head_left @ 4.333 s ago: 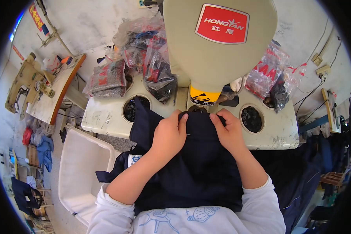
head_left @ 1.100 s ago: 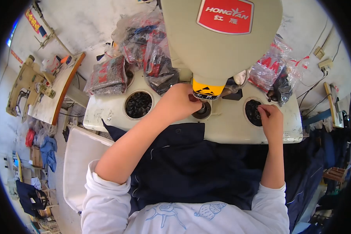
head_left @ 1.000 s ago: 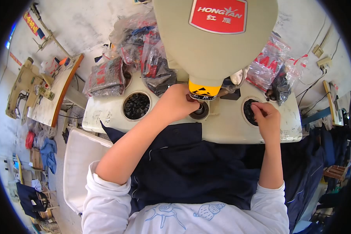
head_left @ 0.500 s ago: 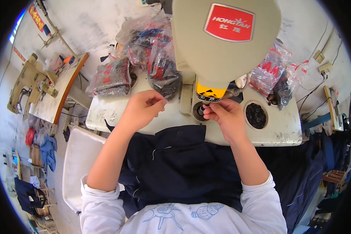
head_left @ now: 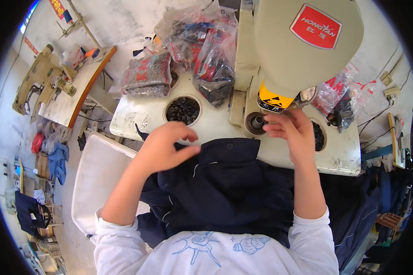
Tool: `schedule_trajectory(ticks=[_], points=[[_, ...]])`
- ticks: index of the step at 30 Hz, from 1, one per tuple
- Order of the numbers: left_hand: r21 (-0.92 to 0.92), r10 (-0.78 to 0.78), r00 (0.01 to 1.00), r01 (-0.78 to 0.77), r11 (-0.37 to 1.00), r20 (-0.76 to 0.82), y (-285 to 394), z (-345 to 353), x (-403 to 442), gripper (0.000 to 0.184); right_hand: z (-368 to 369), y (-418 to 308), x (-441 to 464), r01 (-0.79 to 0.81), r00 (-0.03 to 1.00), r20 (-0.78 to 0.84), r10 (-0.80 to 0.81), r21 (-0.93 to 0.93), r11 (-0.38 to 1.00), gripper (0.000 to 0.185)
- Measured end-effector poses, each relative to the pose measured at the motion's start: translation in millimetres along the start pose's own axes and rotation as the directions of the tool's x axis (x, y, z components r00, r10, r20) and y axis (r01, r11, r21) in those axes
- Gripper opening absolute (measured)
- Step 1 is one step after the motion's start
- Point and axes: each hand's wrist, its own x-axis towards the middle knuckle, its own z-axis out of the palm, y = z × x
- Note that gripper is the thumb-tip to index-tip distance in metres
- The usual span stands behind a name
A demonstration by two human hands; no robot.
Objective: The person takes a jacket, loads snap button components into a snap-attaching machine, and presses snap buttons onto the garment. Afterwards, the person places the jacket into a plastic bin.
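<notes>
The press machine (head_left: 307, 55) with a red label stands over the pale worktop (head_left: 215, 121), and its round metal die (head_left: 255, 123) shows below the head. My left hand (head_left: 167, 146) is open above the dark garment's upper left edge, thumb and fingers apart. Beside the die, my right hand (head_left: 293, 130) is raised with its fingers apart; nothing can be seen in it. The dark navy garment (head_left: 229, 192) lies over my lap and against the worktop's front edge, with a round snap on its flap. Black snap parts fill the left cup (head_left: 182, 110) and the right cup (head_left: 317, 136).
Plastic bags of dark parts (head_left: 215, 64) lie at the back left, and more bags (head_left: 344, 98) at the back right. A white chair (head_left: 101, 178) is at the left. Another machine (head_left: 41, 82) stands on a wooden-edged table (head_left: 78, 101).
The view has shifted, so the machine sits farther right. My right hand has drawn back from the die, and my left hand has moved down to the garment. Earlier my right hand was at the right cup.
</notes>
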Motion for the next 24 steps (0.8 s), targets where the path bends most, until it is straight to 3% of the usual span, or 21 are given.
schedule_trajectory(ticks=[2,4,5,8,9,12,15,17,20,23,24], points=[[0.214,0.171,0.977,-0.195,0.957,0.124,-5,-4,-25,0.037,-14,6,-11,0.070,0.997,-0.010,-0.073,-0.185,0.980,0.026],[0.185,0.103,0.976,-0.139,0.973,0.189,-3,0,-53,0.047,-22,15,-23,0.142,0.990,0.037,-0.137,-0.338,0.931,0.027],[0.196,0.094,0.970,-0.140,0.970,0.224,-5,2,-65,0.054,-22,20,-30,0.134,0.990,0.079,-0.116,-0.302,0.944,0.023],[0.153,0.106,0.967,-0.144,0.978,0.233,-9,12,-92,0.061,2,18,-53,0.353,0.915,0.363,-0.175,-0.513,0.782,0.020],[0.145,0.079,0.970,-0.115,0.983,0.232,-10,14,-98,0.068,9,23,-60,0.375,0.886,0.441,-0.141,-0.505,0.777,0.020],[0.192,0.091,0.992,-0.107,0.976,0.091,-15,20,-113,0.058,24,34,-76,0.515,0.772,0.631,-0.075,-0.552,0.656,0.031],[0.274,0.086,0.995,-0.094,0.957,0.042,-27,24,-120,0.044,28,51,-82,0.561,0.731,0.682,0.020,-0.616,0.553,0.045],[0.311,0.191,0.981,-0.189,0.931,0.025,-36,26,-118,0.039,27,62,-83,0.591,0.716,0.697,0.028,-0.628,0.506,0.052],[0.288,0.299,0.954,-0.293,0.912,0.021,-32,25,-118,0.033,21,71,-81,0.525,0.701,0.699,0.139,-0.638,0.564,0.067],[0.246,0.360,0.932,-0.357,0.901,0.037,-12,20,-121,0.026,19,101,-70,0.603,0.584,0.792,0.177,-0.570,0.559,0.058],[0.236,0.374,0.927,-0.373,0.898,0.043,-6,21,-122,0.024,19,116,-63,0.523,0.560,0.797,0.226,-0.551,0.650,0.055]])
